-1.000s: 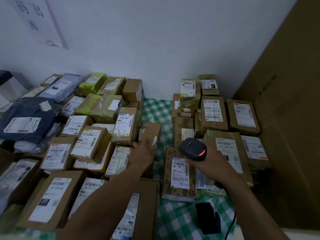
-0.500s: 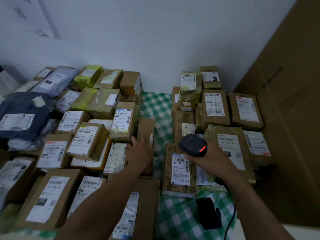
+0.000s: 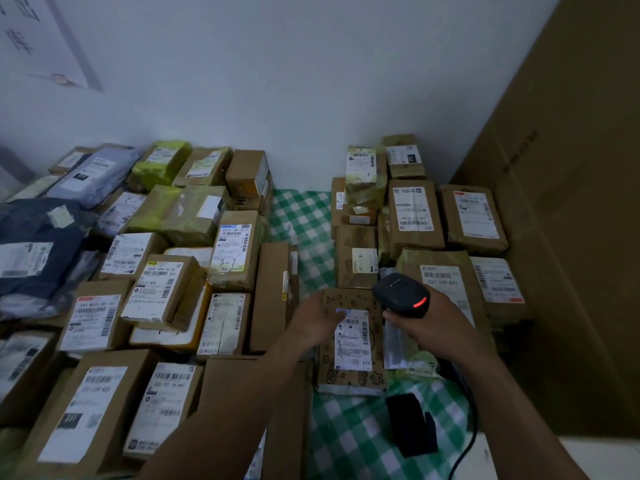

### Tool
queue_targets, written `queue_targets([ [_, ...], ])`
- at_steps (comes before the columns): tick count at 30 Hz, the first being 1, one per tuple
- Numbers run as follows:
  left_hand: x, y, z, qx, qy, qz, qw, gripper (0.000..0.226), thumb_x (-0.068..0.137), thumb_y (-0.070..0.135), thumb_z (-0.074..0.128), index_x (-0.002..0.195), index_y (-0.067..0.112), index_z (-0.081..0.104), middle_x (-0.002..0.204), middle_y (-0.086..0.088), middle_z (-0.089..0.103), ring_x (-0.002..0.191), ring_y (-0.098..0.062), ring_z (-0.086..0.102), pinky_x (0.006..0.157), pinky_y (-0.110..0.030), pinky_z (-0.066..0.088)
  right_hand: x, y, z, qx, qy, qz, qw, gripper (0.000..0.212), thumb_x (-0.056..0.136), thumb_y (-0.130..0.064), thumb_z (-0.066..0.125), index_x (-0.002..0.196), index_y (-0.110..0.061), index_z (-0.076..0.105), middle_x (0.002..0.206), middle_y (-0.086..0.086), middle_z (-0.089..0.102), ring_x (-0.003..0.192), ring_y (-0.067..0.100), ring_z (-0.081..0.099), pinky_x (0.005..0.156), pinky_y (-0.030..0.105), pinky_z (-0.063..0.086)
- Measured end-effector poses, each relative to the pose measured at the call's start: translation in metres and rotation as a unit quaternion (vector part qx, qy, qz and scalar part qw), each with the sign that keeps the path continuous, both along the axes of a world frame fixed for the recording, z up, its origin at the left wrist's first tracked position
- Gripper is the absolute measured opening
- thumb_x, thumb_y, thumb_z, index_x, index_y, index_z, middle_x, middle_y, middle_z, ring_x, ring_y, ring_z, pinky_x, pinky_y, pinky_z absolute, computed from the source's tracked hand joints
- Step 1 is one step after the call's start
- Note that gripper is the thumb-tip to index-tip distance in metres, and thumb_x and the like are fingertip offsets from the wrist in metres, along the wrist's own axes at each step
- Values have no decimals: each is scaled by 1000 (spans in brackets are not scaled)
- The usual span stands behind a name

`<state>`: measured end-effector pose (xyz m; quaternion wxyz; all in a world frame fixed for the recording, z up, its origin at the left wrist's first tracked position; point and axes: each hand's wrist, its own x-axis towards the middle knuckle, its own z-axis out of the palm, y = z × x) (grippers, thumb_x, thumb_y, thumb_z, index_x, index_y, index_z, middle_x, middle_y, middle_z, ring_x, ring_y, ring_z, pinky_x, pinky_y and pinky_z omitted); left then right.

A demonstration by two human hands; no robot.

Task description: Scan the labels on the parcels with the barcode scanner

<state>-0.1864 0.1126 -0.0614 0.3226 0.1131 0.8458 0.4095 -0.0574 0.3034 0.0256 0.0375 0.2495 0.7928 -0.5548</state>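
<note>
Risk: misread | ur L hand [image 3: 317, 322] flat on patterned parcel [image 3: 348, 375] lower centre, fingertips [image 3: 337, 316] may cover label [image 3: 353, 344] barcode | R hand [image 3: 436, 323] wrapped round scanner [image 3: 398, 289]

The left hand [image 3: 317, 320] has left the upright box [image 3: 273, 292] and now rests on the patterned parcel [image 3: 348, 375].

**A small parcel depot**

I'm looking into a parcel room. Labelled boxes [image 3: 159, 292] and mailing bags [image 3: 34, 220] crowd a green checked cloth [image 3: 301, 220]. A big cardboard sheet [image 3: 571, 202] stands right, and a printed notice [image 3: 34, 36] hangs far left.
</note>
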Motion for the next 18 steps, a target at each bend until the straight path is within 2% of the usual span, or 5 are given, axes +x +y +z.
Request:
queue_targets([
  [3, 1, 12, 1, 25, -71, 62, 995, 4, 100, 25, 67, 101, 25, 63, 100, 6, 72, 82, -3, 65, 62, -13, 49, 6, 8, -5, -2, -4, -23, 1000, 49, 82, -29, 88, 124, -37, 62, 106, -10, 72, 93, 10, 66, 76, 30, 50],
  [6, -4, 16, -5, -7, -100, 106, 989, 7, 100, 29, 64, 96, 25, 61, 104, 2, 70, 94, -15, 65, 77, -24, 49, 11, 13, -10, 4, -12, -27, 1000, 46, 84, -29, 87, 122, -36, 63, 108, -10, 72, 97, 12, 67, 78, 32, 51],
  [10, 2, 16, -9, -5, -194, 105, 975, 29, 98, 30, 68, 124, 17, 67, 125, -6, 71, 105, -21, 68, 92, -35, 56, 12, 20, -15, -3, -21, -29, 999, 30, 87, -28, 84, 109, -29, 63, 81, -13, 64, 73, 6, 60, 62, 22, 45],
  [13, 9, 17, -9, 35, -204, 136, 969, 31, 99, 25, 64, 129, 19, 62, 118, -7, 73, 102, -22, 70, 89, -36, 57, 13, 23, -19, -17, -25, -34, 999, 25, 88, -31, 83, 102, -30, 62, 74, -16, 60, 66, 2, 56, 52, 15, 42],
  [18, 17, 18, -5, 53, -220, 167, 960, 57, 98, 28, 66, 148, 23, 39, 122, -8, 68, 103, -25, 70, 90, -42, 59, 12, 24, -20, -42, -20, -59, 997, 31, 86, -23, 85, 109, -36, 68, 83, -12, 70, 74, 8, 62, 65, 28, 47],
])
